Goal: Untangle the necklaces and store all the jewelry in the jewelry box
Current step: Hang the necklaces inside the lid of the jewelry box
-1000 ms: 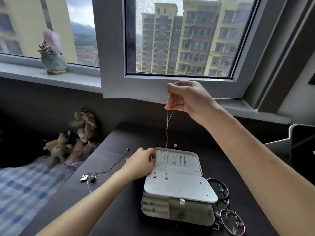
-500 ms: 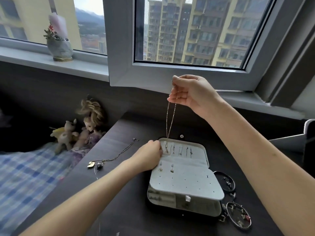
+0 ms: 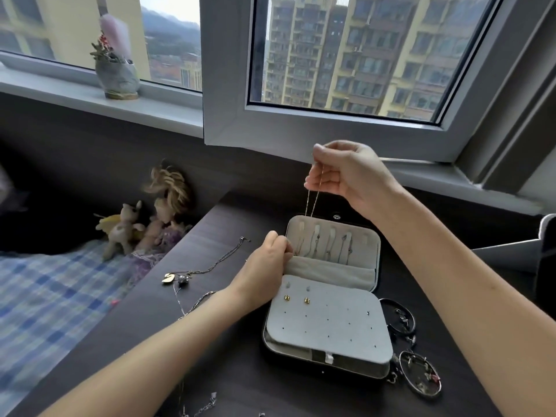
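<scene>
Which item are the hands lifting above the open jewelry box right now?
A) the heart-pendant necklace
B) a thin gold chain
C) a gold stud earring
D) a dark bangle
B: the right hand pinches a thin gold chain that hangs down to the jewelry box; the bangles and the pendant necklace lie on the desk.

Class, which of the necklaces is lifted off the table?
The thin gold chain, hanging from the right hand over the open jewelry box; the pendant necklace lies flat on the table left of it.
</scene>
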Demonstrator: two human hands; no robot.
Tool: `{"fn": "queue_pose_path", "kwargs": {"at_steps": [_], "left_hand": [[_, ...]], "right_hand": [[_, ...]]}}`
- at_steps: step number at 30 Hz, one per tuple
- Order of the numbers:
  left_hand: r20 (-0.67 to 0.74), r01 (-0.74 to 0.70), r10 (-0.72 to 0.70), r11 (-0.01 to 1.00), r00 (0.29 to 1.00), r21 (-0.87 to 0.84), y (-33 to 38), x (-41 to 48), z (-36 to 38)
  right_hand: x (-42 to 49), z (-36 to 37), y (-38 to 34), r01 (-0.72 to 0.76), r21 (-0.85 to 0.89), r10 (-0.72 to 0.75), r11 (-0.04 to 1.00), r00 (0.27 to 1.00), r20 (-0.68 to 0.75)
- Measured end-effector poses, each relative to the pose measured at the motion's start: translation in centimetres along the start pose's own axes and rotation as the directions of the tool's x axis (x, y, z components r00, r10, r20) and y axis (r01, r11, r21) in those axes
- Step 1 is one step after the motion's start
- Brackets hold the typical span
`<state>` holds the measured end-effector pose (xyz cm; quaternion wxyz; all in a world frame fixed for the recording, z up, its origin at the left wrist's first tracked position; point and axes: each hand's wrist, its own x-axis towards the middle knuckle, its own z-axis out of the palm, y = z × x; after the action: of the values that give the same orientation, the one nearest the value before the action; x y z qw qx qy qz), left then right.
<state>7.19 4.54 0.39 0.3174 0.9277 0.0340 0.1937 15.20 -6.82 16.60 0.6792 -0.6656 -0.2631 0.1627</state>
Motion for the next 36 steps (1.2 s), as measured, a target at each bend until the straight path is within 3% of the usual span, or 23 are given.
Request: {"fn": "queue_pose_path", "kwargs": {"at_steps": [9,12,15,22,28,36], "left_hand": [[0.012,-0.018,0.018,0.999,1.0,0.039,0.1,-0.2,-0.2],[0.02,-0.027,0.026,0.998,0.999,0.049,0.2,-0.2,-0.3],[0.011,-0.028,0.028,0.998,1.0,0.055,0.3,-0.2,-0.3],[0.023,-0.031,0.029,0.996,0.999,0.085,0.5,-0.3,-0.5],[0.014,-0.036,0.035,0.995,0.999,0.095,0.5,-0.3,-0.4],[0.001,-0.037,0.037,0.997,0.999,0.07,0.2,-0.2,-0.2]], "right_hand": [[-1.7,0.0,5.1,0.013,-0.494,-0.01,0.87,1.0,0.007],[-1.6,0.1,7.3,0.043,-0.671,-0.094,0.74,0.995,-0.039],[-1.7,0.4,9.3,0.067,-0.838,-0.26,0.541,0.961,-0.091],[-1.5,1.7,11.4,0.057,-0.951,-0.519,0.304,0.847,-0.115],[-1.4,2.1,11.0,-0.046,-0.983,-0.544,0.176,0.828,-0.137],[-1.8,1.0,9.5,-0.036,-0.97,-0.473,0.241,0.868,-0.15]]}}
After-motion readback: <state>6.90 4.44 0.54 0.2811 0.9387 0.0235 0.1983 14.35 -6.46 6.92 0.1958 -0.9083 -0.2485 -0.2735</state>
